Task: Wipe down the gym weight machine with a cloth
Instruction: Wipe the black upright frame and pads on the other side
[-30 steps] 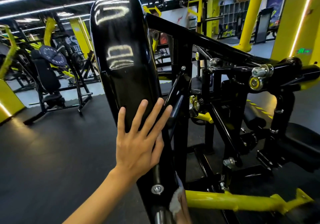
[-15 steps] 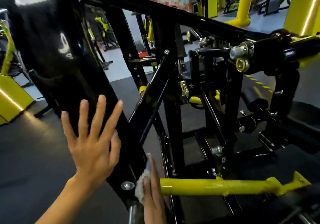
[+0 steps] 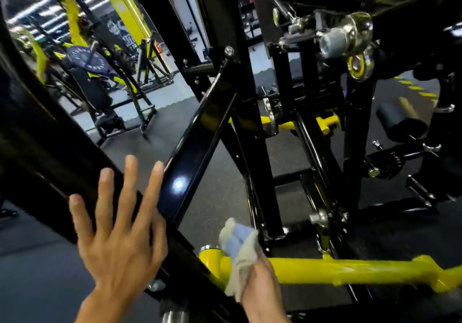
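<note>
The left hand (image 3: 120, 235) is lying flat and wide open against the machine's slanting black pad (image 3: 37, 147) at the near left, its fingers straight and spread, the fingertips pointing up and away toward a glossy black diagonal bar (image 3: 197, 142); it is holding nothing, only pressing on the black surface. The right hand (image 3: 260, 285) is coming up from the near bottom edge with its fingers curled round a crumpled cloth (image 3: 240, 250) — pale, white to light blue, bunched so that a fold is sticking up above the knuckles. The cloth is lying against the left end of a yellow horizontal tube (image 3: 350, 271), just beside the yellow collar where that tube is meeting the black frame; how firmly it is pressing there cannot be told. The weight machine (image 3: 250, 122) is filling most of the view: black painted steel uprights and braces, shiny enough to be throwing back a bright spot of light on the diagonal bar, with chrome bolts and a chrome pin (image 3: 342, 35) high at the far right and a short yellow handle (image 3: 325, 122) deeper inside the frame. Farther off on the left, beyond the frame, other black-and-yellow gym machines (image 3: 100, 77) are standing on a dark rubber floor (image 3: 162, 127) — all somewhat blurred.
</note>
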`<state>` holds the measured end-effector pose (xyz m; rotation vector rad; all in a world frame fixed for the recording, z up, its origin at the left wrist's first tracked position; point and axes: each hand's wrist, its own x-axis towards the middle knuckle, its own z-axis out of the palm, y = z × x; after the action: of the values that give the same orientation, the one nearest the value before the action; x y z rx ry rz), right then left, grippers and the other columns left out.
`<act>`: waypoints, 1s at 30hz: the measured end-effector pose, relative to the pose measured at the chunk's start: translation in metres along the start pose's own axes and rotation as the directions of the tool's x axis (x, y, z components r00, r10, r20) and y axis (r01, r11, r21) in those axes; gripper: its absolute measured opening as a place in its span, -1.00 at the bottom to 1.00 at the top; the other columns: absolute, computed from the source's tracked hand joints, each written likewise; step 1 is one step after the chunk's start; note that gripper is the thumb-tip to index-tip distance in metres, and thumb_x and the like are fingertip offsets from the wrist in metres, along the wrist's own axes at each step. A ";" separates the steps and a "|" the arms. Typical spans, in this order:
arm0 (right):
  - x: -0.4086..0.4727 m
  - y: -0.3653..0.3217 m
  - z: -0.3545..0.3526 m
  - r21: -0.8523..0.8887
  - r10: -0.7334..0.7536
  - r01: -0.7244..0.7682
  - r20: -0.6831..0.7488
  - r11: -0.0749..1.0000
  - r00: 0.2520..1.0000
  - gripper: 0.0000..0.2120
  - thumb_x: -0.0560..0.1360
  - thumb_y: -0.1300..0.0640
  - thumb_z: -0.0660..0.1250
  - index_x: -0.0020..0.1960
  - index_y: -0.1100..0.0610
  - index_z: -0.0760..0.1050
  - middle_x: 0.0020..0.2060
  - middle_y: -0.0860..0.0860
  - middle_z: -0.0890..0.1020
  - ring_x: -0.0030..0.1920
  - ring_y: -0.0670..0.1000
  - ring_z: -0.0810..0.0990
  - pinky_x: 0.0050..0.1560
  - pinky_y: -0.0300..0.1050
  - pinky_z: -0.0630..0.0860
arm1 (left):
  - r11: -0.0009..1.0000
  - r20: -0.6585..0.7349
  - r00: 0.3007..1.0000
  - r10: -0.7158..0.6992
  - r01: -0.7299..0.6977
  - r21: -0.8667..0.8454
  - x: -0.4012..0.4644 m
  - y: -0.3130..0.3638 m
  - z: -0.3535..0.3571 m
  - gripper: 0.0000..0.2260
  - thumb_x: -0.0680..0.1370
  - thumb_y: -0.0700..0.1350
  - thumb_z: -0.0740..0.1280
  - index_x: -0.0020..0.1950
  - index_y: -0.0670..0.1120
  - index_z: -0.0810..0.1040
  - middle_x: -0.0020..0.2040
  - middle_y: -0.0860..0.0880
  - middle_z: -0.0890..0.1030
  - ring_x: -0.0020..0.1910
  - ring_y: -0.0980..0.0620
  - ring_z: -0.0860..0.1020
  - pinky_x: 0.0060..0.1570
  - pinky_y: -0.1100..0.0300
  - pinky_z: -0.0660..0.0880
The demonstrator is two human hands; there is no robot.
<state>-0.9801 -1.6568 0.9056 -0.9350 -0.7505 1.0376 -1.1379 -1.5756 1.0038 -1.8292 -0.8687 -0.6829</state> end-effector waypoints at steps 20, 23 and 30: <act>0.210 0.009 0.053 -0.664 -0.501 0.562 0.310 0.494 0.808 -0.48 0.69 -0.25 -0.05 0.55 -0.11 0.33 0.64 -0.14 0.09 0.64 -0.05 -0.06 0.61 -0.10 -0.18 | 0.981 0.083 0.994 -0.066 0.049 0.189 -0.001 0.006 0.004 -0.42 0.56 -0.07 0.00 0.62 0.08 0.21 0.65 0.03 0.13 0.64 -0.03 0.05 0.58 -0.01 -0.04; 0.261 -0.012 0.034 -0.642 -0.436 0.492 0.260 0.589 0.862 -0.49 0.67 -0.16 0.00 0.57 -0.02 0.29 0.64 -0.06 0.02 0.59 -0.27 -0.21 0.52 -0.37 -0.25 | 0.974 0.077 0.996 -0.042 0.024 0.225 0.000 0.006 0.007 -0.42 0.56 -0.04 0.00 0.61 0.10 0.23 0.65 0.03 0.14 0.64 -0.04 0.04 0.59 -0.02 -0.04; 0.342 -0.054 0.017 -0.674 -0.384 0.400 0.184 0.621 0.905 -0.60 0.73 0.13 0.06 0.50 -0.20 0.22 0.65 0.01 -0.04 0.63 0.05 -0.21 0.56 -0.04 -0.28 | 0.985 0.023 0.989 -0.144 0.141 0.103 0.002 0.014 0.008 -0.35 0.43 -0.10 0.09 0.55 0.12 0.36 0.63 0.09 0.20 0.61 0.08 0.14 0.61 0.05 -0.01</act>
<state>-0.8590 -1.3435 0.9897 -1.3239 -1.3567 0.3376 -1.1251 -1.5718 0.9952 -1.7025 -1.0432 -0.6894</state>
